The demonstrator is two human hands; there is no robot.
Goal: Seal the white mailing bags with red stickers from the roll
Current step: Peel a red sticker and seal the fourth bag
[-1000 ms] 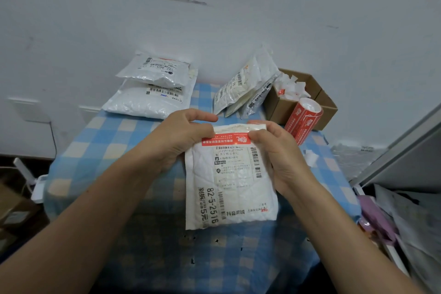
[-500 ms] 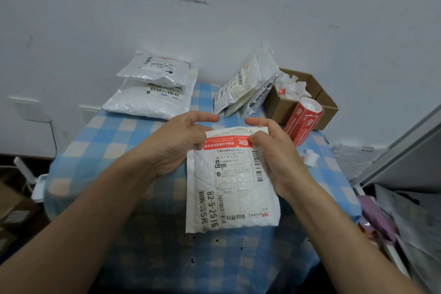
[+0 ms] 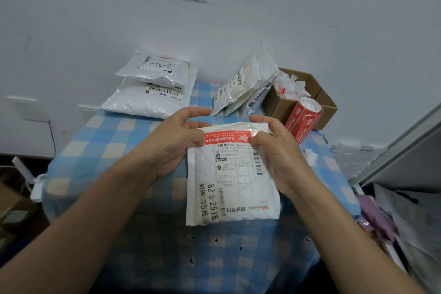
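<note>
A white mailing bag [image 3: 232, 179] with a printed label is held up over the checked table. A red sticker [image 3: 228, 138] runs across its top edge. My left hand [image 3: 176, 143] pinches the bag's top left corner at the sticker's end, its index finger stretched out above. My right hand [image 3: 278, 153] grips the top right corner and right side, thumb on the sticker's other end. The red sticker roll [image 3: 303, 119] leans against a cardboard box at the right.
Two stacked white bags [image 3: 152, 88] lie at the back left of the blue checked tablecloth [image 3: 107, 141]. More bags [image 3: 243, 83] lean against the wall beside the cardboard box [image 3: 319, 93], which holds white paper scraps. A shelf with papers stands at the right.
The bag has sunk slightly lower and nearer. Both thumbs have pressed onto the ends of the red sticker, and my left index finger has lifted off the bag.
</note>
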